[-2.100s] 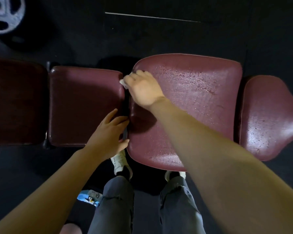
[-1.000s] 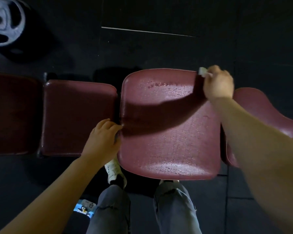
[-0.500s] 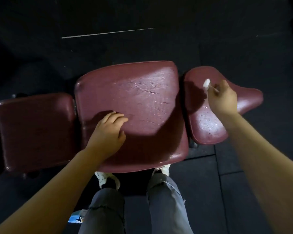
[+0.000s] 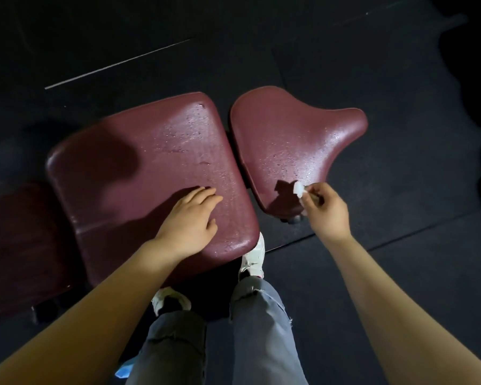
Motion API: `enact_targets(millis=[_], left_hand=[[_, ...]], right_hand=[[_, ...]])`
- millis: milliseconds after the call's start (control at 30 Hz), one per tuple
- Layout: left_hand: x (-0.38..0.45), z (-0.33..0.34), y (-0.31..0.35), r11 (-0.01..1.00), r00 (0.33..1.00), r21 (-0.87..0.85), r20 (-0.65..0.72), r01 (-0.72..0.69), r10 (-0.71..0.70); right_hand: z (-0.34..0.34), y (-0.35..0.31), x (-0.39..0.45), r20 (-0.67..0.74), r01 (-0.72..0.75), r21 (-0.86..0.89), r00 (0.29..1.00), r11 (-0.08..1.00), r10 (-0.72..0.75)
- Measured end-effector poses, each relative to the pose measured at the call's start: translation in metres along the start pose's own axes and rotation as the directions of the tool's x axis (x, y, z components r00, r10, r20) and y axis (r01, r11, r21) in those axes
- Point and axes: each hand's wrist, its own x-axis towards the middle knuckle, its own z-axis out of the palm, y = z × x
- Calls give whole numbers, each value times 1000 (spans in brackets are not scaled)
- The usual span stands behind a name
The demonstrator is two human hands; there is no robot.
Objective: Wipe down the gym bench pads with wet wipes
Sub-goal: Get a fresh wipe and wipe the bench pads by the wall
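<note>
Three maroon bench pads lie in a row. The big middle pad [image 4: 150, 168] glistens with droplets. My left hand [image 4: 190, 218] rests flat on its near right part, fingers straight. To the right sits the narrow tapered end pad [image 4: 295, 134], also wet. My right hand [image 4: 326, 212] hovers at that pad's near edge and pinches a small crumpled white wet wipe [image 4: 299, 189] between thumb and fingertips. A darker pad [image 4: 20, 240] lies at the far left in shadow.
Black rubber floor tiles surround the bench, with a thin pale line [image 4: 117, 63] on the floor behind it. My legs in grey jeans and white shoes [image 4: 252, 257] stand against the bench's near side. A blue item [image 4: 124, 370] lies on the floor beside my left leg.
My right hand with the wipe has come back across the end pad to its near edge. My left hand has slid right along the middle pad. The view has shifted right.
</note>
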Motion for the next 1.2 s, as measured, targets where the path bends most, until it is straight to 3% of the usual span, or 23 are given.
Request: enact_targets(millis=[233, 533, 733, 867, 1000, 1067, 1133, 1167, 1200], left_hand=[[18, 8, 37, 1000, 997, 30, 71, 4, -6], [21, -12, 44, 998, 996, -33, 74, 53, -51], [32, -18, 36, 986, 994, -123, 8, 113, -113], [50, -7, 36, 960, 980, -230, -78, 160, -182], [76, 10, 48, 936, 951, -301, -187, 184, -247], [84, 20, 56, 928, 937, -323, -228, 184, -265], [90, 30, 64, 926, 933, -326, -234, 189, -273], [91, 34, 67, 923, 933, -326, -222, 204, -284], [92, 38, 69, 921, 933, -321, -209, 219, -294]], right_hand=[[6, 2, -14, 150, -72, 112, 987, 991, 55], [-9, -37, 9, 135, 127, -42, 983, 991, -120], [-8, -71, 57, 227, 334, -175, 929, 926, -292], [15, -91, 113, 267, 396, -233, 904, 888, -333], [51, -118, 169, 270, 547, -376, 837, 748, -476], [66, -127, 179, 360, 681, -383, 732, 624, -578], [71, -129, 186, 494, 814, -364, 581, 452, -647], [70, -129, 192, 510, 832, -370, 554, 413, -658], [65, -128, 200, 473, 807, -405, 587, 429, -657]])
